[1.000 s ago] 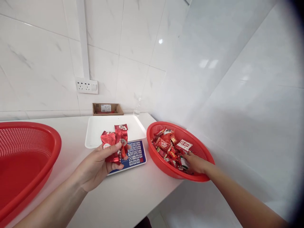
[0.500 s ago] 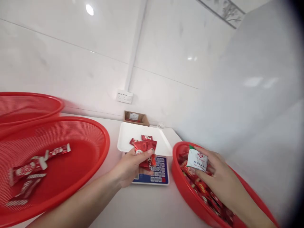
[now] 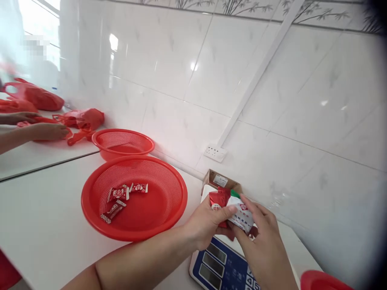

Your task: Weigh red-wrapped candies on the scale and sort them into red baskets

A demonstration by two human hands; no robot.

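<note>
My left hand (image 3: 208,221) is closed around red candy packets (image 3: 217,198), its thumb pressing across their front. Against them, my right hand (image 3: 261,225) grips a white packet (image 3: 241,216) with a green corner and printed lettering. The two hands meet just above the digital scale (image 3: 211,266), whose blue panel shows below them while most of its white pan is hidden. To the left, a red plastic basket (image 3: 178,177) holds several wrapped snacks (image 3: 119,193) on its floor.
Behind the scale stands a small cardboard box (image 3: 208,177). A second red basket (image 3: 104,153) sits farther back. At the far left, another person's hands (image 3: 50,131) handle red plastic bags (image 3: 86,119). One more red basket's rim (image 3: 320,280) shows at bottom right.
My right hand has moved left from the candy-filled basket, bringing the white packet up against the red packets in my left hand. The view has swung left, showing another person's hands.
</note>
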